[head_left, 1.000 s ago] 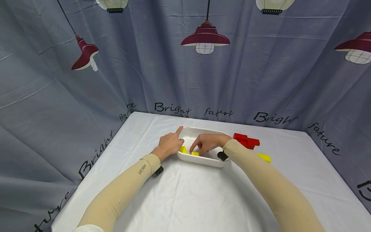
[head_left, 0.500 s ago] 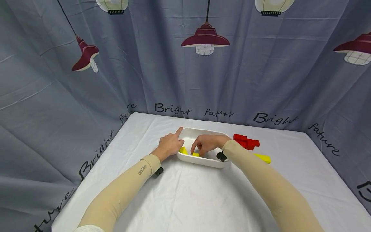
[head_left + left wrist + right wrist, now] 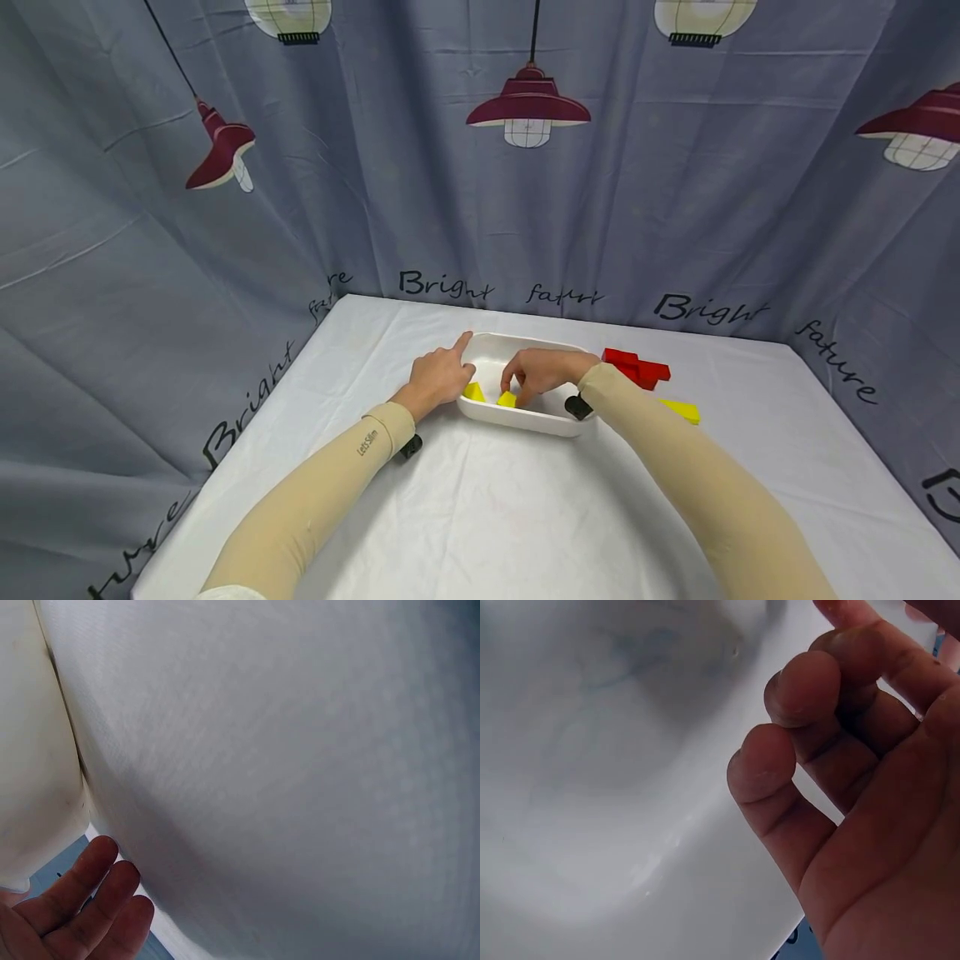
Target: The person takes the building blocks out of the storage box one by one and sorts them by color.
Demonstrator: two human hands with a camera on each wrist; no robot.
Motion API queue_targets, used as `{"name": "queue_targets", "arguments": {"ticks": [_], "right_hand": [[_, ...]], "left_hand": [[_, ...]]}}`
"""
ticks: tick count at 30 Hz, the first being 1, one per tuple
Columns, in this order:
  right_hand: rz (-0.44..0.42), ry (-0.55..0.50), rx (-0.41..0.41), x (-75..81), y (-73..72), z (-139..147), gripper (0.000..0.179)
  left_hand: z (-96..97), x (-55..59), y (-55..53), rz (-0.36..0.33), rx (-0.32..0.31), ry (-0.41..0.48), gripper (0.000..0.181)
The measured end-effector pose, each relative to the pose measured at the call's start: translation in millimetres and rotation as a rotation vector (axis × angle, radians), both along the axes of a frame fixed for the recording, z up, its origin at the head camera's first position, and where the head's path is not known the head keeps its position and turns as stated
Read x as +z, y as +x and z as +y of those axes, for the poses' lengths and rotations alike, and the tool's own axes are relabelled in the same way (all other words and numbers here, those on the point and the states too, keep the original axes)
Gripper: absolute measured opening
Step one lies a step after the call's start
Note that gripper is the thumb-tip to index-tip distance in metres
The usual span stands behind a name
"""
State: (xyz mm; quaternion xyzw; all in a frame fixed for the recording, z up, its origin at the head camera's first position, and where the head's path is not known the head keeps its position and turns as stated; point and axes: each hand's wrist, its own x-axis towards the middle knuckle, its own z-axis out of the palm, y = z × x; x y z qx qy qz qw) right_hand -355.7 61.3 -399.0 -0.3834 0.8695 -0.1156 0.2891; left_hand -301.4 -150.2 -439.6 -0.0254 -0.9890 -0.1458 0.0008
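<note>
My left hand (image 3: 438, 375) grips the left end of a white tray (image 3: 517, 421), thumb over the rim and index finger stretched along it. In the left wrist view, several fingers (image 3: 112, 907) lie against the outside of the tray's wall. Inside the tray, my right hand (image 3: 546, 371) pinches a small yellow block (image 3: 507, 401) between thumb and index finger, low near the front wall. Its other fingers (image 3: 761, 769) are curled over the tray floor in the right wrist view, where the block is hidden. Another yellow block (image 3: 474, 392) with a pointed top sits in the tray's left corner.
Right of the tray lie several red blocks (image 3: 636, 367) close together. In front of them is a yellow block (image 3: 681, 411), partly hidden by the right sleeve. A white cloth covers the table (image 3: 480, 517), and a grey-blue curtain (image 3: 420, 183) hangs behind it.
The pinched yellow block has turned and now looks tilted, with the right index finger drawn nearer the thumb. My left hand keeps its place on the tray.
</note>
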Motion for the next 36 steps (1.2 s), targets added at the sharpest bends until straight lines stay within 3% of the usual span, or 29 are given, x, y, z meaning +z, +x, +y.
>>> {"name": "queue_targets", "arguments": {"ticks": [14,25,36], "right_hand": [[0.039,-0.035,-0.057,21.3,3.2,26,0.016],[0.096,-0.093,-0.096,35.7,7.3,63,0.019],[0.129,-0.156,-0.186,46.0,19.3,103,0.018]], "left_hand": [[0.5,0.6,0.7,-0.005,-0.001,0.011,0.065],[0.5,0.7,1.0,-0.015,0.004,0.012,0.065],[-0.7,0.5,0.5,-0.018,0.006,0.014,0.066]]}}
